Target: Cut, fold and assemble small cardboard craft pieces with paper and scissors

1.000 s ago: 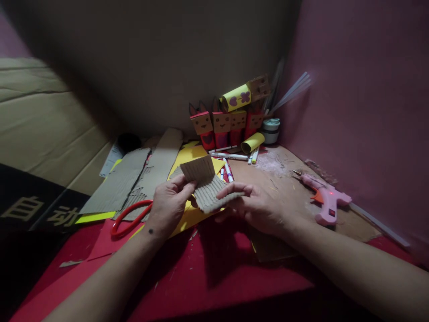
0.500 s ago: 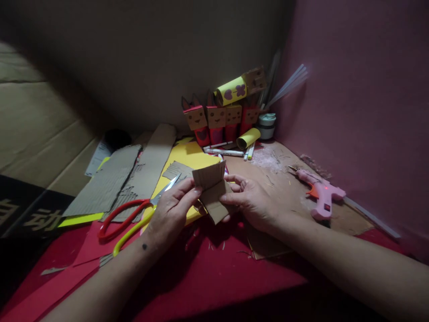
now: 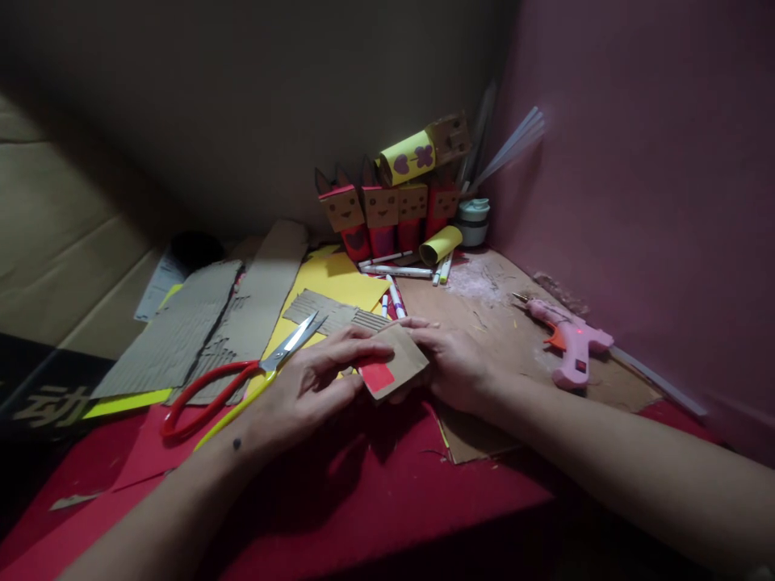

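Note:
A small folded piece of brown cardboard with a red patch on its near face lies low over the red paper, held between both hands. My left hand presses its fingers onto the piece's left side. My right hand grips the right side, fingers along the top edge. Just left of my left hand lie scissors with red and yellow handles, blades pointing up-right.
Cardboard strips and yellow paper lie behind the hands. Several paper-roll figures with faces stand in the back corner, markers before them. A pink glue gun rests at right by the pink wall.
The corrugated cardboard was held up and unfolded a second ago; both hands have folded it flat and lowered it toward the table. The scissors have come into fuller view.

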`<state>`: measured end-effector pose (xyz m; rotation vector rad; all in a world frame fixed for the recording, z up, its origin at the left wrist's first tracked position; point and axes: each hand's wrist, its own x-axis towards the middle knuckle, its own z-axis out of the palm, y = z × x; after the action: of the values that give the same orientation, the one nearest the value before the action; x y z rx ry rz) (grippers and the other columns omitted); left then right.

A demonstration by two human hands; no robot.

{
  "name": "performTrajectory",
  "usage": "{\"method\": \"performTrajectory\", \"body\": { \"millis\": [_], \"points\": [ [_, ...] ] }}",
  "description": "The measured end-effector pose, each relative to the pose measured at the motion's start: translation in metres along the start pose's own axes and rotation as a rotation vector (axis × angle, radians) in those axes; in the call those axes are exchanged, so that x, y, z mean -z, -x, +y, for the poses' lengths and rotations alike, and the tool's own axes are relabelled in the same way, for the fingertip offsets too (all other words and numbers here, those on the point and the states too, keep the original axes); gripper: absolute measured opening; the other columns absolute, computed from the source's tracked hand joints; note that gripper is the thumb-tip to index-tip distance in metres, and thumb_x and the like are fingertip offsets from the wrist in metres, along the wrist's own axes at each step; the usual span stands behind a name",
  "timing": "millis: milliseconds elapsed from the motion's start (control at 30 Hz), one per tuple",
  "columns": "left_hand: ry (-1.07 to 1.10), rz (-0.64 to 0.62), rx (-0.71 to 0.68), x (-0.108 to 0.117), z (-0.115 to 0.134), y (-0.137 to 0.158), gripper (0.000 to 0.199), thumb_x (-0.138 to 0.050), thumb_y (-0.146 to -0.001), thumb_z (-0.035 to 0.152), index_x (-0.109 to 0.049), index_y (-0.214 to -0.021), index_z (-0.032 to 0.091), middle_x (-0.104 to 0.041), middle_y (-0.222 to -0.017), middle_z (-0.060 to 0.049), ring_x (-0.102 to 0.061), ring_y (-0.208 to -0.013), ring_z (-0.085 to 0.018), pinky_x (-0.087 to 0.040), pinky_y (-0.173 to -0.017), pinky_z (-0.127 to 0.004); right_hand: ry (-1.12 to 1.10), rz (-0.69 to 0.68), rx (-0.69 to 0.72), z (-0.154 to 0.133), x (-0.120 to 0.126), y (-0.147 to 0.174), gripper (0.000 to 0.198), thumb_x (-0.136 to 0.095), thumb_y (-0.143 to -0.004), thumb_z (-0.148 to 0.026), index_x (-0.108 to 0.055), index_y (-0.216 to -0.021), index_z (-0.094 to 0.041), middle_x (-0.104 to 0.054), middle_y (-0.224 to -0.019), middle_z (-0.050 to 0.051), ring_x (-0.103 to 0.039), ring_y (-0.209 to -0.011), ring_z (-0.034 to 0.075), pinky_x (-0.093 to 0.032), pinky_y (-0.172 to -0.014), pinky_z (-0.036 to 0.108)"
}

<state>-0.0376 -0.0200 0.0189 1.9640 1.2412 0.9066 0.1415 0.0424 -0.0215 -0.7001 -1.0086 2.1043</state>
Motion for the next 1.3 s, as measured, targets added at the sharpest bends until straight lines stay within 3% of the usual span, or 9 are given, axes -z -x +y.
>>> {"method": "performTrajectory", "body": {
  "millis": [200,333,467,633,733,833,933,1100,1300],
  "points": [
    [-0.012,-0.051,0.003,-0.002,0.000,-0.002,0.027,-0.055,-0.089,0.029,-0.071,-0.111,0.034,-0.064,-0.124,0.000,-0.056,-0.118,-0.024,-0.043,-0.101,-0.032,-0.046,-0.146,0.023,-0.001,0.002,0.003,0.025,-0.072,-0.071,-0.026,-0.059,-0.090,-0.015,-0.066,-0.084,0.007,-0.062,-0.064,0.017,-0.058,-0.051,0.032],
    [0.158,0.066,0.110,-0.010,-0.005,-0.005,0.037,-0.062,-0.084,0.029,-0.061,-0.121,0.028,-0.064,-0.122,-0.007,-0.059,-0.112,-0.024,-0.050,-0.089,-0.032,-0.046,-0.117,0.051,0.002,0.005,0.002,0.031,-0.071,-0.071,-0.017,-0.056,-0.098,-0.017,-0.063,-0.089,0.006,-0.065,-0.069,0.019,-0.059,-0.054,0.035],
    [0.228,0.012,0.264,-0.010,-0.004,-0.006,0.043,-0.065,-0.082,0.033,-0.058,-0.123,0.023,-0.067,-0.102,-0.007,-0.065,-0.086,-0.021,-0.052,-0.066,-0.026,-0.033,-0.103,0.081,0.003,0.006,0.000,0.040,-0.071,-0.069,-0.016,-0.053,-0.105,-0.020,-0.062,-0.092,0.005,-0.066,-0.070,0.019,-0.060,-0.054,0.035],
    [0.328,-0.023,0.312,-0.011,-0.006,-0.005,0.052,-0.065,-0.083,0.033,-0.049,-0.131,0.023,-0.062,-0.069,0.002,-0.055,-0.050,-0.011,-0.045,-0.047,-0.023,-0.011,-0.084,0.146,0.004,0.006,0.000,0.045,-0.071,-0.067,-0.014,-0.054,-0.108,-0.021,-0.064,-0.087,0.003,-0.064,-0.068,0.017,-0.058,-0.053,0.031],
    [0.332,-0.008,0.248,-0.012,-0.011,-0.005,0.049,-0.065,-0.083,0.031,-0.051,-0.130,0.025,-0.066,-0.078,0.000,-0.059,-0.056,-0.012,-0.049,-0.052,-0.024,0.000,-0.104,0.145,0.003,0.005,0.002,0.042,-0.072,-0.066,-0.012,-0.057,-0.104,-0.021,-0.065,-0.090,0.004,-0.065,-0.069,0.018,-0.058,-0.055,0.032],
    [0.169,0.064,0.099,-0.014,-0.014,-0.005,0.041,-0.065,-0.083,0.024,-0.058,-0.123,0.026,-0.067,-0.112,-0.005,-0.065,-0.092,-0.018,-0.054,-0.079,-0.029,0.015,-0.115,0.128,0.002,0.004,0.003,0.035,-0.073,-0.068,-0.016,-0.061,-0.100,-0.020,-0.065,-0.092,0.004,-0.064,-0.070,0.016,-0.057,-0.057,0.031],
    [-0.001,0.102,-0.032,-0.016,-0.015,-0.003,0.039,-0.063,-0.085,0.021,-0.059,-0.123,0.026,-0.062,-0.129,-0.005,-0.056,-0.119,-0.021,-0.044,-0.101,-0.032,0.031,-0.112,0.113,0.002,0.004,0.003,0.024,-0.070,-0.077,-0.031,-0.065,-0.097,-0.018,-0.067,-0.089,0.006,-0.063,-0.066,0.015,-0.055,-0.056,0.029],
    [-0.010,0.104,-0.023,-0.021,-0.017,0.000,0.039,-0.061,-0.086,0.024,-0.055,-0.125,0.024,-0.062,-0.129,-0.006,-0.060,-0.113,-0.020,-0.048,-0.097,-0.032,0.069,-0.139,0.130,0.004,0.004,0.002,0.030,-0.063,-0.085,-0.042,-0.069,-0.092,-0.014,-0.066,-0.076,0.007,-0.060,-0.061,0.014,-0.051,-0.059,0.029],
    [0.148,0.174,0.216,-0.017,-0.006,-0.005,0.032,-0.061,-0.083,0.038,-0.064,-0.110,0.020,-0.071,-0.105,-0.006,-0.065,-0.096,-0.022,-0.052,-0.079,-0.030,0.137,-0.090,0.172,0.006,0.003,0.003,0.029,-0.063,-0.085,-0.043,-0.070,-0.089,-0.015,-0.063,-0.072,0.003,-0.055,-0.062,0.012,-0.047,-0.065,0.028]
  ]
}}
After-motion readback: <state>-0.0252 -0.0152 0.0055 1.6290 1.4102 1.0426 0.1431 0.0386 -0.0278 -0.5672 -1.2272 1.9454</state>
